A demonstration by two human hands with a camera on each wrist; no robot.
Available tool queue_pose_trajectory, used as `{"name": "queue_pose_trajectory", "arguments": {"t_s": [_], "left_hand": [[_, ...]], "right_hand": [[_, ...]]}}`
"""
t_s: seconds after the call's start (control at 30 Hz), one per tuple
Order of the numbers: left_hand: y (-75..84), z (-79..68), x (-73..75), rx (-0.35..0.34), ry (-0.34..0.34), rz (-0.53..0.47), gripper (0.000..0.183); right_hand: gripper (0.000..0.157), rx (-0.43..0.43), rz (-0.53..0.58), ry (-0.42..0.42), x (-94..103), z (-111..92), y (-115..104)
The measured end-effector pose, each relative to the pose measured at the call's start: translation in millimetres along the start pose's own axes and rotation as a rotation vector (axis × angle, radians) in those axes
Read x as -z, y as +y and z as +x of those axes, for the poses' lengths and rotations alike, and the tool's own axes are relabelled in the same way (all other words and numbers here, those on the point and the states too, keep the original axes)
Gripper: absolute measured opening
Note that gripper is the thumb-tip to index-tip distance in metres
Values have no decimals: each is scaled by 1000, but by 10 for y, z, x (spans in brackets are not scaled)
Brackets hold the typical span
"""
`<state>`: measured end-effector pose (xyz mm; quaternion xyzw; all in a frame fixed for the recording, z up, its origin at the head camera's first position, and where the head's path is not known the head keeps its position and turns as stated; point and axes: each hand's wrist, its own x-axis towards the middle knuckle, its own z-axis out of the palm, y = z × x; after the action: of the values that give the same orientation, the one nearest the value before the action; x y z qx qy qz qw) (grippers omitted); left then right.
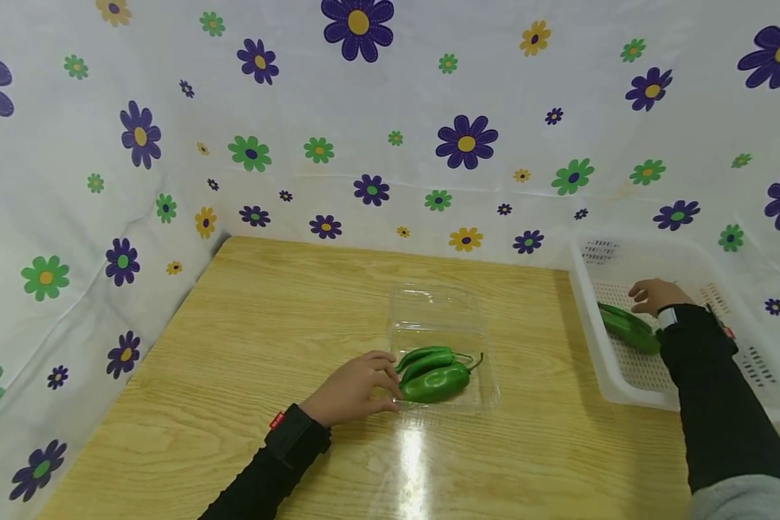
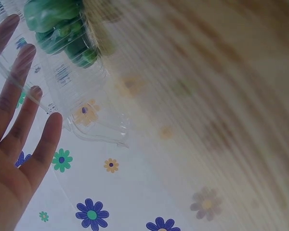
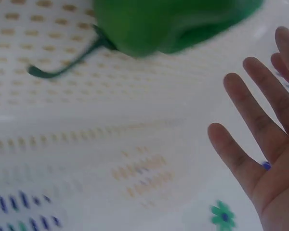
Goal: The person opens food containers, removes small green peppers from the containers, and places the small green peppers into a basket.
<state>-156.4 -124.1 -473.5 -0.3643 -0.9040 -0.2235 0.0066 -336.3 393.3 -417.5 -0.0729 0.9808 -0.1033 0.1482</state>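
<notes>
Three green peppers [image 1: 437, 383] lie side by side in a clear plastic clamshell box [image 1: 487, 393], its lid [image 1: 435, 307] folded back behind it. My left hand [image 1: 357, 386] rests at the box's left edge. In the left wrist view, the fingers [image 2: 50, 137] are spread and nearly straight against the clear plastic. Over on the right, my right hand [image 1: 659, 295] hovers inside a white plastic basket [image 1: 591, 339], holding nothing. More green pepper [image 1: 627, 328] lies in the basket beside that hand, partly hidden by the sleeve. A curved stem [image 3: 67, 70] shows in the right wrist view.
A wooden table [image 1: 286, 318] carries the box and the basket. The basket's raised rim [image 1: 591, 325] stands between the two hands. A white flowered cloth [image 1: 390, 101] hangs behind the table and along its left side.
</notes>
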Motion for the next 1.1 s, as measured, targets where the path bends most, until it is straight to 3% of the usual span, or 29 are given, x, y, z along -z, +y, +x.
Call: {"name": "queue_pose_trajectory", "arguments": {"t_s": [0.13,0.3,0.53,0.73,0.93,1.1], "left_hand": [[-10,-7,-7,-2,4,-9,14],[2,-24,-14,9,3,-22,14],[11,-14,-15,4,8,-22,15],[-17,7,11,9,12,-8,15],[-48,16,-11,3,10,-13,14],[-37,-2,-35,1,13,-36,14]], "right_hand": [[39,97,29,111,193,-158,-321],[39,276,38,273,299,-475,-1015],[35,680,-14,478,83,-908,-1988],[33,907,-115,421,-286,-902,-2557],[30,980,-282,266,-606,-706,-2885],[20,1039,-392,208,-851,-544,-2987]]}}
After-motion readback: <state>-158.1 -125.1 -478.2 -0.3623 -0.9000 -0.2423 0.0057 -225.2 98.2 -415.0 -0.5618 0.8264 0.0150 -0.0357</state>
